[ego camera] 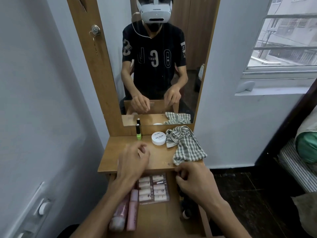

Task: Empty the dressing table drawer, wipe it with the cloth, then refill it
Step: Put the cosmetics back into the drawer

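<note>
The drawer stands pulled out below the tabletop, with things lying in it: a clear pack of false nails at the back, two pink tubes side by side on the left, something dark (too blurred to name) along the right wall. The left hand hovers over the tabletop's front edge, fingers loosely curled, holding nothing that shows. The right hand is curled near the drawer's right side; I cannot tell whether it grips anything. The checked cloth lies crumpled on the tabletop's right, touching a white jar; a green polish bottle stands by the mirror.
</note>
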The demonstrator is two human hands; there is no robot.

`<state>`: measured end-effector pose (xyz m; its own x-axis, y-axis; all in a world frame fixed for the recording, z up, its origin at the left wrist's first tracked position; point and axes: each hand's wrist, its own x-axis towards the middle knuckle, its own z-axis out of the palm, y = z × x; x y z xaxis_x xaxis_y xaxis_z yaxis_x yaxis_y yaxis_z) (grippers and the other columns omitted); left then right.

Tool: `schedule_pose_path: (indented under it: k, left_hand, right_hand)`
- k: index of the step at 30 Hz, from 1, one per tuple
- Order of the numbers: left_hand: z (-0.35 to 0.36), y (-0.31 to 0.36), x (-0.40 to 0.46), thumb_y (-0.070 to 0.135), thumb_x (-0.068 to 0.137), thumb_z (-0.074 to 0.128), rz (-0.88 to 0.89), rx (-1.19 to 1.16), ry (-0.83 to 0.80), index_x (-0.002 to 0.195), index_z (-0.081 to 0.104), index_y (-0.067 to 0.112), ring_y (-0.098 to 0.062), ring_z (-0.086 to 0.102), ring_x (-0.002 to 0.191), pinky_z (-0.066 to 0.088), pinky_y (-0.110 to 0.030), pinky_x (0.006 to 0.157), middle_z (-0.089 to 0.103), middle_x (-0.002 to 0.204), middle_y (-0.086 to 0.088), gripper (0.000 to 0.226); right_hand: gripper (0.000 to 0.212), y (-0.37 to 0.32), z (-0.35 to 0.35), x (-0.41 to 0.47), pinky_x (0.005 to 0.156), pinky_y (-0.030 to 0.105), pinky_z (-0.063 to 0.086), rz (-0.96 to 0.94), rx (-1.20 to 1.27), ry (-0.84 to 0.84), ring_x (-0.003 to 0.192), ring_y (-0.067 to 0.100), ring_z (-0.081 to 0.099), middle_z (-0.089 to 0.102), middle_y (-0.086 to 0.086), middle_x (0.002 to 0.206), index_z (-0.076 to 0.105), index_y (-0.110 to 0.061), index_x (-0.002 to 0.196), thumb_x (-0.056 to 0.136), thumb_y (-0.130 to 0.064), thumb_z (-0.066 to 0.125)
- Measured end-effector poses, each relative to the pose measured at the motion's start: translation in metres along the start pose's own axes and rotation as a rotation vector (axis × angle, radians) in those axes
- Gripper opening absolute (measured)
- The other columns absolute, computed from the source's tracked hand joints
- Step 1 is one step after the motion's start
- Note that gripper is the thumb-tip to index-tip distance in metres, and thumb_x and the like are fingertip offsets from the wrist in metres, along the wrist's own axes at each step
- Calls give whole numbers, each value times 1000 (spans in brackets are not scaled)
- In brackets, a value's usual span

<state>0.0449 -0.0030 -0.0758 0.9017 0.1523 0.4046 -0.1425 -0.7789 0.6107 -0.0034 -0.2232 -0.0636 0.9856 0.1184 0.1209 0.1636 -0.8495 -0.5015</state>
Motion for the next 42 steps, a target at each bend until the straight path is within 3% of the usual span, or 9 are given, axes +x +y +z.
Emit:
schedule_pose_path:
  k: [6,10,16,21,24,28,35,38,42]
  left_hand:
    - [-10,-9,63,34,91,72,-121,54,109,121,62,20,-14,55,91,43,-32,77,62,106,3,35]
    - [-2,-13,76,35,93,70,-116,53,92,126,63,19,-19,61,102,41,-29,81,63,114,1,38]
    - [17,-27,86,30,91,71,-99,44,123,108,71,21,-19,68,93,56,-38,79,73,102,3,19]
    - [13,-21,75,25,85,73,-67,-4,162,89,68,23,-14,64,77,54,-35,67,69,84,9,6]
    - [7,-14,60,23,82,75,-40,-68,169,83,66,26,-7,63,72,54,-34,62,67,77,13,9]
    - [-3,0,34,21,76,78,29,-119,137,79,65,30,-5,62,66,53,-34,59,65,73,13,16]
    - [-22,16,-31,23,74,79,94,-171,33,77,64,31,-6,63,62,50,-26,55,66,71,16,17]
    - [-29,14,-58,19,72,82,102,-155,-36,75,65,29,-6,64,62,48,-18,53,65,67,16,20]
    - [-29,-5,-87,33,65,79,40,-67,-151,72,62,32,-3,61,61,47,-19,54,64,65,19,19]
  right_hand:
    - [36,-36,18,75,93,36,56,-32,43,96,99,15,69,76,-6,100,75,-22,122,88,-33,71]
    - [49,-51,31,111,92,40,53,16,-1,109,113,29,67,75,5,118,67,-17,133,89,-39,68]
    - [49,-57,50,143,83,39,48,125,-126,83,109,31,66,69,10,118,64,-12,118,88,-51,69]
    - [45,-58,53,152,79,36,45,149,-171,81,109,32,67,70,11,117,65,-10,116,88,-45,71]
    - [52,-57,53,151,78,36,45,151,-177,64,111,32,68,71,11,118,61,-9,121,86,-45,73]
    - [67,-57,45,142,88,39,51,110,-182,22,112,31,67,70,10,119,61,-8,122,82,-60,75]
    - [66,-50,20,88,82,36,51,9,-139,-49,100,29,67,72,7,108,64,-12,111,70,-60,85]
    - [72,-40,12,53,85,37,55,-40,-86,-95,100,22,63,66,1,113,62,-19,114,64,-63,88]
    - [66,-29,9,7,90,35,53,-93,-88,-229,101,15,57,56,-6,116,57,-26,114,67,-61,87]
